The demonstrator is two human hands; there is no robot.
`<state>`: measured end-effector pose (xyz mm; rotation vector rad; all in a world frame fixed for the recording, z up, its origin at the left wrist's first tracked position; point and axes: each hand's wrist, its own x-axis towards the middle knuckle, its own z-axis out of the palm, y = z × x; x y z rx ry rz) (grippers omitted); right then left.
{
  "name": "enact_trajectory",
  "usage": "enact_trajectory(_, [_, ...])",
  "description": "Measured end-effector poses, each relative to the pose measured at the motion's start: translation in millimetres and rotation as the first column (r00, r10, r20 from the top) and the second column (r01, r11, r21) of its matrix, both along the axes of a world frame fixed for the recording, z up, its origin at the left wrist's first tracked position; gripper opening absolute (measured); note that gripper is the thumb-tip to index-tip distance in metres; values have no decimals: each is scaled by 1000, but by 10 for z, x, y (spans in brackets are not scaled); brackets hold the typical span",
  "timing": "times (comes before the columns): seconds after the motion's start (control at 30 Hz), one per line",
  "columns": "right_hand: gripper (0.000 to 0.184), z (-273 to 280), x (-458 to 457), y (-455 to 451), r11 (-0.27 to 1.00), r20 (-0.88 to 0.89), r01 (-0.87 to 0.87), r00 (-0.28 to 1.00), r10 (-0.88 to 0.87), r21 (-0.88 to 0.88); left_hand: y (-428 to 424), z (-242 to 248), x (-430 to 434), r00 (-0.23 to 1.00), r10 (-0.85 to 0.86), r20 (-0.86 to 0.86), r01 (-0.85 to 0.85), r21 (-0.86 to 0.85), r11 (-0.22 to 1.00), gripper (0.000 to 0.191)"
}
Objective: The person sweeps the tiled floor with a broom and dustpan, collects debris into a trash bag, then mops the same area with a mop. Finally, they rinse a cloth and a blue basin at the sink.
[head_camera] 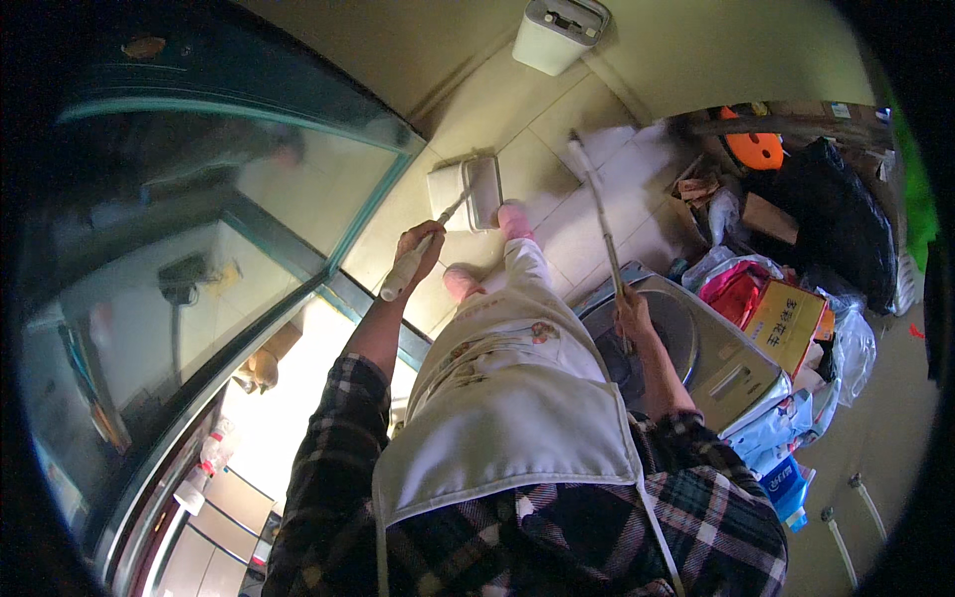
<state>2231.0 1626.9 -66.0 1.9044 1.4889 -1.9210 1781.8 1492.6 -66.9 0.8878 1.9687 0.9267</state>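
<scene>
My left hand (422, 250) grips the pale handle of a long-handled dustpan (446, 188). Its pan is white with a greyish inside and rests on the floor just ahead of my pink slippers (513, 221). In my right hand (634, 317) is a long pole (603, 213), likely a broom handle, slanting forward over the tiles. The pole's far end is blurred, so its head cannot be made out clearly. Below my right forearm is a front-loading washing machine (735, 351) with a round door. A white apron (507, 440) covers my front.
A white bin (556, 37) stands by the far wall. Right of me, bags and a yellow box (785, 322) lie on the washing machine; beyond are a black plastic bag (828, 216) and cardboard pieces (770, 219). A green-framed glass door (313, 186) is at my left.
</scene>
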Motion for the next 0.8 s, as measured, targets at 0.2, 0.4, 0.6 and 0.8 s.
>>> enact_trajectory(0.2, [12,-841,-75,156,958,-29,262,963,-267,-119,-79,-58,60,1000,17,23,-17,1,1000,8])
enact_trajectory(0.4, [19,-150,-698,-593,883,-123,198,954,-274,-426,-150,-71,88,996,35,81,-40,63,997,10])
enact_trajectory(0.6, [14,446,-680,-896,624,-176,302,791,-586,-721,-333,-170,-2,999,6,46,-6,15,1000,10])
enact_trajectory(0.8, [39,879,-179,-1267,785,-122,355,872,-473,-507,-600,-180,-192,997,-52,62,45,109,993,10])
